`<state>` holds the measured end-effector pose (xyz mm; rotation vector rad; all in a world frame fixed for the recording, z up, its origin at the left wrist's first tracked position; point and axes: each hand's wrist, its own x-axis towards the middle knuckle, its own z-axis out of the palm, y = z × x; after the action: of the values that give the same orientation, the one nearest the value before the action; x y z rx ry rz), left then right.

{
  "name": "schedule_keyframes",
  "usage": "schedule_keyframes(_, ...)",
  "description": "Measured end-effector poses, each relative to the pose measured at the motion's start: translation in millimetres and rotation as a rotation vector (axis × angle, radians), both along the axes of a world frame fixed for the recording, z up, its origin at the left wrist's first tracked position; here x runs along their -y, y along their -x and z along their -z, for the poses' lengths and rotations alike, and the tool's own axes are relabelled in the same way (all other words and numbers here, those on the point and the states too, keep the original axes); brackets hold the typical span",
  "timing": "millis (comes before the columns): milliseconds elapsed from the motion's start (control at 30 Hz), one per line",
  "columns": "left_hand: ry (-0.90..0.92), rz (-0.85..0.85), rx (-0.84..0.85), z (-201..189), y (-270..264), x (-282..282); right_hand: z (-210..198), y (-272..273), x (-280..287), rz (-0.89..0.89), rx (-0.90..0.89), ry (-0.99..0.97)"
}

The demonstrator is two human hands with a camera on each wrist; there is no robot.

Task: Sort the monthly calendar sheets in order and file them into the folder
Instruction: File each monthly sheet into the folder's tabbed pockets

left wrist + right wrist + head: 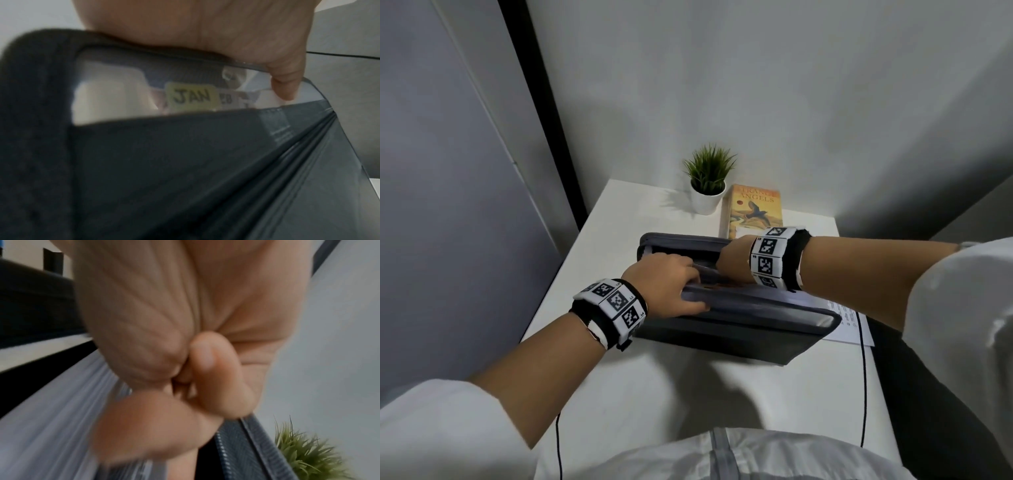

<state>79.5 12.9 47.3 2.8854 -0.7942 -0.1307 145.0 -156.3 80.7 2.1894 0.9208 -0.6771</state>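
Dim, cool light falls from above, casting soft shadows of the arms on the white counter [654, 383] near the person. Head view bends at its edges. Both wrist views are close and blurred, the right hand [185, 353] smeared

1. A dark grey zip-edged expanding file folder [726, 329] lies open on the white desk, its clear pleated pockets fanned apart, its near cover lifted off the desk.
2. A yellow tab [192, 97] hand-lettered "JAN" sticks up among the pockets.
3. A white printed calendar sheet [851, 325] lies flat on the desk, partly under the folder's right end.
4. Sheets already inside the pockets are too blurred to read.
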Motion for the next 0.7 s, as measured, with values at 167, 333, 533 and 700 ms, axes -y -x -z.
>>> schedule_keyframes(167,-0.006,0.079,0.132,3.2,-3.5,-0.6,1.9,-3.4,3.0,0.008,-0.042,-0.027)
schedule_keyframes(333,0.030,0.099,0.152,0.8,-3.8,-2.1,10.7,-3.0,-7.9,0.038,-0.095,0.007)
schedule_keyframes(533,0.031,0.060,0.039,2.8,-4.6,-3.0,-7.8,-3.7,8.3,0.075,-0.132,-0.049)
schedule_keyframes(700,0.014,0.068,0.050,4.4,-5.9,-3.6,-32.9,-4.4,55.5,0.253,-0.225,-0.090)
